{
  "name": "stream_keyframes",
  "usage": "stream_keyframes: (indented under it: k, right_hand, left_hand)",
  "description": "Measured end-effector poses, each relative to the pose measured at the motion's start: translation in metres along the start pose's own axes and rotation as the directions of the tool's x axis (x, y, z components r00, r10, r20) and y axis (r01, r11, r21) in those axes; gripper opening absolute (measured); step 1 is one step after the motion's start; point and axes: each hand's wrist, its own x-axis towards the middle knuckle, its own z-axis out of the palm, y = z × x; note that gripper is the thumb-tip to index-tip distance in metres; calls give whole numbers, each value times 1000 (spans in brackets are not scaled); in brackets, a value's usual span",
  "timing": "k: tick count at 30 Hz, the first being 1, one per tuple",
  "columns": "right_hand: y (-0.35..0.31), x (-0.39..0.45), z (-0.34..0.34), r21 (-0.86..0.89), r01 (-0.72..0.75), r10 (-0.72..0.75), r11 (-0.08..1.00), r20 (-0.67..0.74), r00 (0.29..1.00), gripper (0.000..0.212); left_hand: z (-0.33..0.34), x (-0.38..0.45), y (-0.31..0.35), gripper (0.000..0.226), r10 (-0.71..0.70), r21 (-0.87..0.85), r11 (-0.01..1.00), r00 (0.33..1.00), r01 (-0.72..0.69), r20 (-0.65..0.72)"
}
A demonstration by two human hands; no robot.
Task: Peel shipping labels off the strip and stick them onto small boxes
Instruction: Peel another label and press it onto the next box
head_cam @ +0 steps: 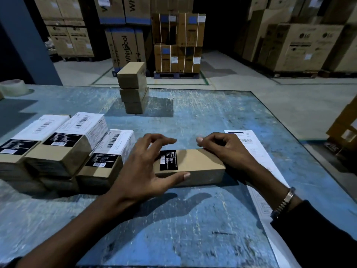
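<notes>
— Directly between the two hands, what is seen?

— A small brown cardboard box (193,165) is laid lengthwise on the scratched blue table (193,229). A black printed sticker (168,160) with white text and a small barcode is seen on its top, at the end nearer the left hand. No white shipping label is carried on it.

— How are the hands placed?

— The left hand (146,167) is spread over the box's left end, fingers relaxed and arched above the far edge, the thumb laid along the near edge; nothing is gripped. The right hand (224,149) is rested at the box's right end with its fingers curled; whether anything is pinched in them cannot be told. A metal watch (286,202) is worn on that wrist, next to a dark sleeve (318,233).

— And the labels?

— A white strip of shipping labels (257,157) is laid under and beyond the right hand, running toward the near table edge.

— What is found beside the left hand?

— Labelled boxes (58,144) are grouped just to its left, each covered by a white barcode label. Beyond both hands, three plain boxes (133,88) are stacked. A tape roll (13,87) is set far off to the left. Large appliance cartons (125,45) are stood on the floor behind the table.
</notes>
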Motion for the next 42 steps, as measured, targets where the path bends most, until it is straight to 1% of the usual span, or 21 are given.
stream_keyframes:
  k: [1, 2, 3, 5, 8, 11, 14, 16, 18, 21, 22, 24, 26, 27, 29, 31, 33, 36, 39, 41, 42]
  right_hand:
    - [1, 3, -1, 13, -8, 8, 1000, -57, 998, 37]
    - [1, 7, -3, 26, -15, 18, 1000, -107, 994, 40]
    - [0, 11, -5, 37, -21, 27, 999, -148, 989, 43]
    - [0, 16, -11, 56, -24, 35, 998, -202, 979, 49]
    - [-2, 17, -17, 93, -46, 65, 995, -211, 975, 51]
    - [-4, 12, -25, 186, -63, 99, 980, -189, 977, 48]
    - [-7, 9, -38, 341, -55, 116, 938, -163, 980, 49]
    - [-13, 6, -52, 366, -37, 104, 930, -164, 981, 46]
    - [-21, -1, -65, 326, -29, 86, 945, -163, 983, 38]
    - [-23, -26, -86, 188, -14, 42, 982, -150, 988, 29]
    - [-21, -38, -90, 110, -8, 24, 994, -144, 989, 27]
    - [-10, -68, -100, -112, 4, -19, 994, -130, 991, 20]
    - [7, -101, -109, -304, 34, -71, 952, -111, 991, 10]
    - [15, -116, -113, -355, 46, -89, 934, -105, 991, 5]
    - [30, -141, -122, -396, 44, -94, 917, -109, 990, 4]
    - [40, -159, -132, -442, 55, -109, 896, -98, 989, 8]
    - [47, -170, -137, -468, 97, -131, 879, -41, 991, 18]
    - [54, -177, -137, -427, 165, -168, 889, 31, 985, 31]
    - [59, -175, -136, -471, 210, -209, 857, 54, 976, 33]
    - [63, -174, -138, -546, 212, -202, 810, 80, 976, 30]
    - [65, -174, -138, -591, 207, -188, 780, 94, 978, 31]
  left_hand:
    - [-1, -2, 10, 65, 127, 89, 989, 988, -119, -90]
    - [0, -6, 21, 54, 244, 138, 965, 958, -224, -152]
    - [2, -10, 35, 41, 334, 130, 940, 927, -315, -170]
    - [16, -17, 65, 24, 436, -11, 899, 896, -438, -91]
    - [53, -14, 98, 22, 496, -157, 865, 858, -476, 132]
    - [86, -6, 114, 38, 519, -189, 854, 794, -484, 316]
    - [99, -5, 119, 46, 530, -171, 845, 754, -506, 388]
    - [102, -4, 119, 46, 527, -167, 845, 739, -508, 420]
    - [103, -3, 118, 47, 522, -154, 846, 735, -510, 433]
    - [104, -4, 117, 45, 508, -175, 859, 757, -481, 410]
    - [102, -5, 116, 44, 503, -178, 863, 767, -473, 398]
    - [103, -8, 115, 43, 498, -169, 866, 778, -470, 384]
    - [104, -10, 115, 44, 482, -153, 874, 785, -461, 390]
    - [104, -10, 115, 44, 478, -146, 876, 787, -459, 390]
    - [105, -11, 115, 46, 474, -133, 878, 789, -461, 391]
    - [104, -11, 116, 48, 466, -123, 881, 793, -457, 393]
    - [104, -11, 116, 50, 458, -118, 885, 797, -451, 394]
    - [102, -11, 116, 50, 442, -103, 894, 815, -437, 374]
    - [97, -17, 119, 37, 413, -95, 909, 843, -406, 345]
    - [95, -26, 121, 27, 413, -123, 910, 849, -395, 329]
    - [95, -31, 121, 26, 409, -133, 913, 853, -387, 325]
